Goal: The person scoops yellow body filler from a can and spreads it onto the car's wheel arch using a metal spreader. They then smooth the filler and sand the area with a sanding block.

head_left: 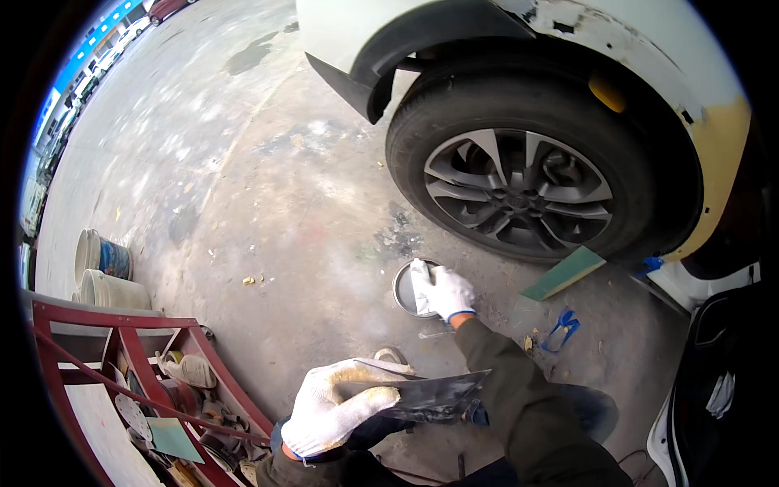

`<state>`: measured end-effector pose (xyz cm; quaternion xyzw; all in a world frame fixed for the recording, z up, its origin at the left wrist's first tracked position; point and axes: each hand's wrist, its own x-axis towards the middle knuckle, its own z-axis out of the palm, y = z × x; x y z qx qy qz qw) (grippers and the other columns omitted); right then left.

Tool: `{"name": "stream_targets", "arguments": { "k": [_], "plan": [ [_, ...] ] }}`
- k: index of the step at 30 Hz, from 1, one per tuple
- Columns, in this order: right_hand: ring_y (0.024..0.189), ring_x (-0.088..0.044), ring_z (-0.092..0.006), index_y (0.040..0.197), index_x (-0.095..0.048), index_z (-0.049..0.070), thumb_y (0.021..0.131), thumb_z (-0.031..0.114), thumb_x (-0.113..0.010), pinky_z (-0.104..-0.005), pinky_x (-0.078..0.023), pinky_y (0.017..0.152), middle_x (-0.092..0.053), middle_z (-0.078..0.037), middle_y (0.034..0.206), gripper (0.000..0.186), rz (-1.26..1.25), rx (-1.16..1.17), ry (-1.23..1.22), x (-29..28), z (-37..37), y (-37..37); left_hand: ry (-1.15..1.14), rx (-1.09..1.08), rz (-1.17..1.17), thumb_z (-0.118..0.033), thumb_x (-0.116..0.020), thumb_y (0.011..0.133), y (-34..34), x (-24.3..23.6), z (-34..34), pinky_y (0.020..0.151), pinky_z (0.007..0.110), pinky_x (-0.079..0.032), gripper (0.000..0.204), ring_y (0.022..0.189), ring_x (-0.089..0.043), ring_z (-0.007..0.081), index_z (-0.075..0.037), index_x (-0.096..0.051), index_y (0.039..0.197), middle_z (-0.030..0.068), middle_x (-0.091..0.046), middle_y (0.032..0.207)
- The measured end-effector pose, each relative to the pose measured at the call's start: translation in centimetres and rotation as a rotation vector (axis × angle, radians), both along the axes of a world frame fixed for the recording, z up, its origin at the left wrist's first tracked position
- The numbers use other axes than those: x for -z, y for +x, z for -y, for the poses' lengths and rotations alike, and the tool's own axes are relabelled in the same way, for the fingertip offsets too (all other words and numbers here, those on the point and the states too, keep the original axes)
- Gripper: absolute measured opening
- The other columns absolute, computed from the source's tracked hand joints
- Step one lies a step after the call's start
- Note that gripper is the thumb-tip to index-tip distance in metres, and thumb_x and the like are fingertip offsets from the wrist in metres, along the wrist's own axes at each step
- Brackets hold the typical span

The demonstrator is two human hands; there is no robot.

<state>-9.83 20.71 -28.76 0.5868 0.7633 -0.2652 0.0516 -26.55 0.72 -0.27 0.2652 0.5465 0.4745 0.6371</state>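
Observation:
My left hand (345, 406), in a white knit glove with yellowish stains, is closed around one end of a dark, flat mixing board (434, 395) held above my legs. Smears mark the board's face. Also gloved in white, my right hand (452, 292) reaches forward and grips a pale, slim tube (420, 280). The tube lies over a round tin (400, 296) with a grey inside, on the floor. Part of the tin is hidden by the tube and hand.
A car wheel (519, 195) under a white body panel with beige filler (722, 154) stands ahead right. A green strip (564, 273) and blue loop (560, 329) lie nearby. At left are buckets (114, 290) and a red-framed rack (150, 357) of tools.

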Motion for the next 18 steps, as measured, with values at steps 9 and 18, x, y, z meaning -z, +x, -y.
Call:
{"name": "stream_targets", "arguments": {
  "k": [9,18],
  "plan": [
    [0.087,-0.069,-0.0377,0.098,-0.066,0.007,0.084,0.035,-0.072,-0.0452,-0.053,0.076,-0.071,-0.02,0.093,0.032,-0.623,0.394,0.042,1.0,1.3,2.4,0.005,-0.218,-0.104,-0.011,-0.076,0.078,0.2,0.3,0.6,0.087,0.036,-0.055,0.034,0.094,-0.069,0.0264,0.014,-0.069,0.099,0.0236,-0.071,0.105],
    [0.096,-0.069,-0.0355,0.109,-0.069,0.005,0.083,0.031,-0.072,-0.044,-0.053,0.084,-0.072,-0.019,0.098,0.037,-0.21,0.535,-0.074,12.2,1.3,14.7,0.028,-0.297,-0.102,-0.013,-0.076,0.075,0.9,0.6,0.0,0.086,0.039,-0.055,0.036,0.092,-0.07,0.03,0.015,-0.068,0.096,0.0259,-0.07,0.103]
  ]
}}
